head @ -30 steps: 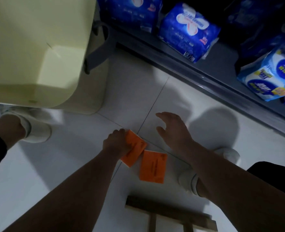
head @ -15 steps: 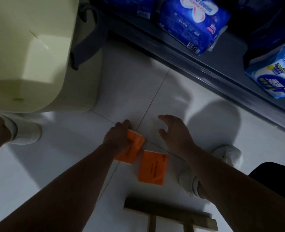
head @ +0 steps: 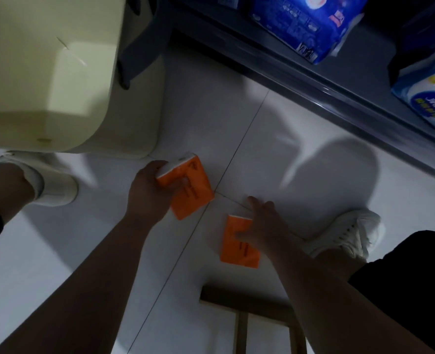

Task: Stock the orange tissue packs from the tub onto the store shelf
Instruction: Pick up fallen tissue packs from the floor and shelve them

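while crouched on the white floor (head: 211, 111) between tub (head: 58, 72) and shelf (head: 313, 80), clutching an orange pack (head: 193, 198) in the left grip (head: 148, 192), thumb pressed across the printed top face, the other fingers hidden beneath. held tilted, white end turned toward the tub, just in front of that tub's rounded corner; lifted clear or touching the tiles, cannot tell. resting the right grip (head: 265, 226) on a second pack (head: 236, 251), flat on the floor just right of the grout line: released, fingers fairly straight and reaching past the pack's far edge, thumb laid across the orange face, nothing curled round it. near each other, those two packs, but apart.

up left, cream and bulky, the tub, with a dark grey handle (head: 139, 60) on its side. along the top right, the grey shelf low by the floor, carrying blue packs (head: 308, 24) and, farther right, a white-and-blue pack (head: 428, 98). left shoe (head: 52, 185), white, just below the tub; right shoe (head: 346, 233), white, just right of the right grip. at the bottom edge, part of a wooden frame (head: 247, 302), close below the second pack. dim and slightly blurred throughout.
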Demonstrator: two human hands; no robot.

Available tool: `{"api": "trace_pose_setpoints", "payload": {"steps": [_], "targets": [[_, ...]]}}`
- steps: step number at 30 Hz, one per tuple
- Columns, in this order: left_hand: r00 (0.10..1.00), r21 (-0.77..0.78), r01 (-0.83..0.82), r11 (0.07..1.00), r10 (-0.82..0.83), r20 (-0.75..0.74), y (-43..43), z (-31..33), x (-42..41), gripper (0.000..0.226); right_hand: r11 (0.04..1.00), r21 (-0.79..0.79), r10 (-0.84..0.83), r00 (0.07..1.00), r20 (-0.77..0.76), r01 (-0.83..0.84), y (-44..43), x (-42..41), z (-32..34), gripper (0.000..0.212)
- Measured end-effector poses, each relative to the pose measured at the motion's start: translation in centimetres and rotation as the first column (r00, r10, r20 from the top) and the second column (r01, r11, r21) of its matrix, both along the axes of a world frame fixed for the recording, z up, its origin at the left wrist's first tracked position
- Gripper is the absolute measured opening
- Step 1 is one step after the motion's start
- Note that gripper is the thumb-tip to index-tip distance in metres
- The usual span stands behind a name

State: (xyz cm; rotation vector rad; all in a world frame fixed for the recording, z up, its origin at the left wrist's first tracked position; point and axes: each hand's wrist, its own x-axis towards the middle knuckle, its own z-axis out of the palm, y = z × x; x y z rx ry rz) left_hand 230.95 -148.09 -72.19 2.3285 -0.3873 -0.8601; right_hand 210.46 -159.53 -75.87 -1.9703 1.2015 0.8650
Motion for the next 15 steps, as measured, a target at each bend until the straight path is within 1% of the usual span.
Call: {"api": "trace_pose_setpoints", "payload": {"steps": [2, 5, 6, 9, 11, 13, 15], "targets": [[1.000, -0.005, -0.007, 1.000, 0.007, 0.009, 0.3, -0.1, 0.1, 0.050, 0.999, -0.024, -0.019, 0.999, 0.038, 0.020, 0.8, -0.2, -0.7, 0.097], [1.000, -0.002, 0.005, 1.000, -0.005, 0.015, 0.7, -0.4, 0.4, 0.043, 0.999, -0.028, -0.014, 1.000, 0.027, 0.015, 1.2, -0.1, -1.5, 0.094], [1.000, -0.001, 0.012, 1.000, -0.012, 0.015, 0.7, -0.4, 0.4, 0.043, 1.000, -0.017, -0.024, 1.000, 0.020, 0.024, 1.1, 0.0, -1.8, 0.090], [1.000, -0.019, 0.010, 1.000, -0.010, 0.011, 0.4, -0.1, 0.5, 0.051, 0.999, -0.019, 0.028, 1.000, 0.012, -0.028, 0.8, 0.3, -2.0, 0.066], [1.000, -0.022, 0.010, 1.000, -0.010, 0.002, 0.0, 0.0, 0.6, 0.051, 0.998, -0.054, 0.037, 0.998, 0.053, -0.034, 0.1, 0.8, -1.6, 0.051], [1.000, -0.038, 0.026, 0.999, -0.026, -0.002, -0.7, 0.3, 0.6, 0.046, 0.996, -0.077, -0.026, 0.991, 0.133, 0.036, -1.2, 1.4, -0.6, 0.044], [0.998, -0.063, 0.055, 0.997, -0.053, 0.018, -1.5, 1.1, 0.6, 0.042, 0.987, -0.064, -0.129, 0.967, 0.218, 0.146, -3.2, 2.0, 0.7, 0.041]]}}
